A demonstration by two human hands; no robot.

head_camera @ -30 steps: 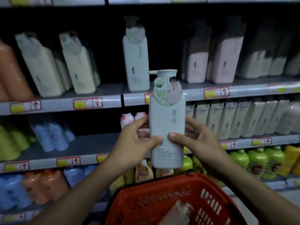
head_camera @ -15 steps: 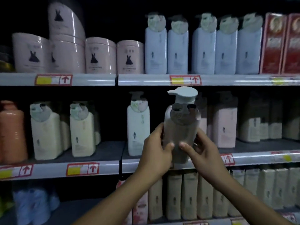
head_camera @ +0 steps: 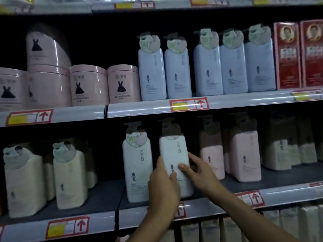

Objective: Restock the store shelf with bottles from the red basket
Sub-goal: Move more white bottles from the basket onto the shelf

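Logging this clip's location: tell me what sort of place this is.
Most likely a shop's toiletries aisle: tiered shelves with price tags on their edges, and rows of identical pump bottles and pink tubs facing out.

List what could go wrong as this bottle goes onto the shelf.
The held bottle stands very close to the white bottle on its left; a nudge might tip that one. The left hand and right hand grip it low, so its top may lean. The pink bottles on the right leave little room.

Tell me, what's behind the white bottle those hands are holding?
Only dark shelf shows around the white bottle; both the left hand and right hand grip it, and it hides whatever stands behind.
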